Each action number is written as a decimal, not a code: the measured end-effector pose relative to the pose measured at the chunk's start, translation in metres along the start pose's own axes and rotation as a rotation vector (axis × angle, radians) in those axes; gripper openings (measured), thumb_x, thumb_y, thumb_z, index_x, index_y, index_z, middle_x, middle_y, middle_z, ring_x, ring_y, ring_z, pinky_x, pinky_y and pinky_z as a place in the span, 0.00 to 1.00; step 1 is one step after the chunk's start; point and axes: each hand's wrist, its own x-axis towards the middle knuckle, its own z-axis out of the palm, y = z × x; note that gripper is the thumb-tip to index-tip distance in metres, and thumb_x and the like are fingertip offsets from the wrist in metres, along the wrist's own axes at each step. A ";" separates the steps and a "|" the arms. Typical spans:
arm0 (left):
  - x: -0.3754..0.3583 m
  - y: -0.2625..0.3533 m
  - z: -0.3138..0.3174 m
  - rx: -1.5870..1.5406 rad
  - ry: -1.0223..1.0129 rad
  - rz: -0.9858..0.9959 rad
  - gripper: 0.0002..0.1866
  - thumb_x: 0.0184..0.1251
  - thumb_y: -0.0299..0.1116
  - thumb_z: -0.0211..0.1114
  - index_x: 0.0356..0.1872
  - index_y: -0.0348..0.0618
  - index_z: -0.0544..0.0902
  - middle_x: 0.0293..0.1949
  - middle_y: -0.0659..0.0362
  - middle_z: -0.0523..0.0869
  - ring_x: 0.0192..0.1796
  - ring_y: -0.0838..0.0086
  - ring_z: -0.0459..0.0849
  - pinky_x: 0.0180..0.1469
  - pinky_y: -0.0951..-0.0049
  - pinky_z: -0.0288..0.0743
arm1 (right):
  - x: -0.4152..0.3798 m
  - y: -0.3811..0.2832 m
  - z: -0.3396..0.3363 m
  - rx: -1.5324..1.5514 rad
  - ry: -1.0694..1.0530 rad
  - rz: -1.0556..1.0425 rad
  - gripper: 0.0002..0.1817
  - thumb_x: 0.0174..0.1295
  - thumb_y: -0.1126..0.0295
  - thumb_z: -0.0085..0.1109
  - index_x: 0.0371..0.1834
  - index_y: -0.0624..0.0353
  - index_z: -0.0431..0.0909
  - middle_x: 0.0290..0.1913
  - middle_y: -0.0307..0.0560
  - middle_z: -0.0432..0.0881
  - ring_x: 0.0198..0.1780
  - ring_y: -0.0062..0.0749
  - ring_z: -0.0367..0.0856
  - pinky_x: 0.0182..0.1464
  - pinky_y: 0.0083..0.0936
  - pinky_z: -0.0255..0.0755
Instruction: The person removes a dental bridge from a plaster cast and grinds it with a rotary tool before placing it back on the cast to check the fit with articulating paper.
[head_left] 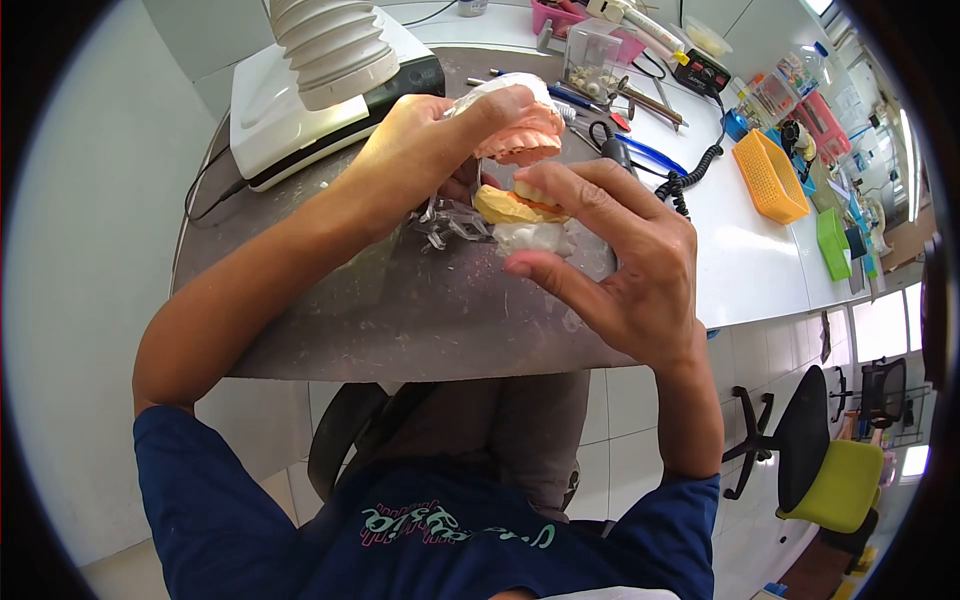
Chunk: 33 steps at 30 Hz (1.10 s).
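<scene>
Above the grey desk (340, 330), a pink-and-white dental cast (525, 132) is grasped by the left hand (432, 135), apparently raised so that the yellow-and-white cast (508, 208) below can be reached; around that one the right hand (635, 248) is loosely curled, though whether it is firmly held cannot be told
</scene>
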 end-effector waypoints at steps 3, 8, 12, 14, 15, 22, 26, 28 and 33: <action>-0.002 0.002 0.000 -0.028 -0.006 0.003 0.37 0.65 0.64 0.53 0.52 0.34 0.80 0.43 0.56 0.84 0.44 0.77 0.83 0.47 0.77 0.76 | 0.000 -0.001 0.000 0.001 -0.015 0.012 0.28 0.47 0.63 0.76 0.53 0.61 0.80 0.42 0.49 0.83 0.42 0.36 0.84 0.46 0.28 0.78; -0.005 -0.004 -0.001 -0.128 0.018 -0.025 0.38 0.66 0.65 0.51 0.57 0.37 0.76 0.52 0.55 0.81 0.52 0.74 0.81 0.53 0.74 0.76 | -0.001 0.000 0.003 0.060 0.066 0.094 0.34 0.51 0.62 0.74 0.59 0.62 0.70 0.54 0.53 0.78 0.49 0.39 0.83 0.48 0.31 0.79; -0.016 0.004 0.012 -0.273 0.133 0.016 0.37 0.65 0.64 0.54 0.54 0.35 0.79 0.44 0.58 0.82 0.41 0.80 0.81 0.44 0.78 0.77 | -0.016 -0.012 0.020 0.556 0.247 0.552 0.40 0.56 0.65 0.72 0.67 0.67 0.57 0.53 0.57 0.77 0.51 0.34 0.82 0.52 0.25 0.78; -0.018 0.004 0.018 -0.282 0.147 0.058 0.37 0.65 0.64 0.53 0.55 0.35 0.78 0.45 0.58 0.82 0.42 0.79 0.81 0.45 0.78 0.78 | -0.019 -0.015 0.032 0.735 0.278 0.563 0.38 0.57 0.66 0.70 0.66 0.67 0.58 0.53 0.56 0.78 0.51 0.33 0.82 0.52 0.24 0.77; -0.020 0.004 0.020 -0.296 0.164 0.096 0.37 0.66 0.63 0.53 0.56 0.35 0.77 0.47 0.57 0.82 0.43 0.79 0.82 0.46 0.78 0.78 | -0.021 -0.016 0.036 0.917 0.303 0.576 0.37 0.59 0.68 0.69 0.66 0.68 0.58 0.53 0.56 0.78 0.51 0.31 0.82 0.53 0.23 0.77; -0.023 0.001 0.025 -0.174 0.126 0.250 0.33 0.71 0.55 0.55 0.55 0.29 0.76 0.52 0.50 0.82 0.51 0.75 0.82 0.55 0.75 0.76 | -0.022 -0.018 0.038 0.868 0.373 0.513 0.37 0.60 0.68 0.68 0.69 0.69 0.59 0.54 0.54 0.78 0.53 0.30 0.80 0.55 0.23 0.76; -0.027 0.007 0.023 -0.066 0.106 0.276 0.34 0.71 0.55 0.55 0.55 0.26 0.75 0.53 0.48 0.82 0.51 0.73 0.82 0.56 0.76 0.75 | -0.024 -0.019 0.039 0.879 0.384 0.501 0.35 0.60 0.68 0.68 0.67 0.69 0.61 0.53 0.55 0.79 0.52 0.31 0.81 0.55 0.24 0.76; -0.026 0.006 0.023 -0.034 0.093 0.324 0.33 0.71 0.56 0.54 0.54 0.27 0.76 0.52 0.49 0.83 0.52 0.73 0.82 0.57 0.74 0.74 | -0.025 -0.019 0.041 0.924 0.438 0.515 0.33 0.59 0.67 0.70 0.62 0.68 0.64 0.51 0.56 0.80 0.51 0.31 0.82 0.55 0.24 0.76; -0.025 0.002 0.020 0.070 0.078 0.375 0.34 0.72 0.57 0.52 0.62 0.32 0.71 0.53 0.50 0.81 0.54 0.72 0.79 0.59 0.72 0.72 | -0.026 -0.016 0.039 0.862 0.465 0.509 0.32 0.57 0.66 0.71 0.60 0.67 0.65 0.48 0.56 0.82 0.48 0.31 0.83 0.53 0.24 0.76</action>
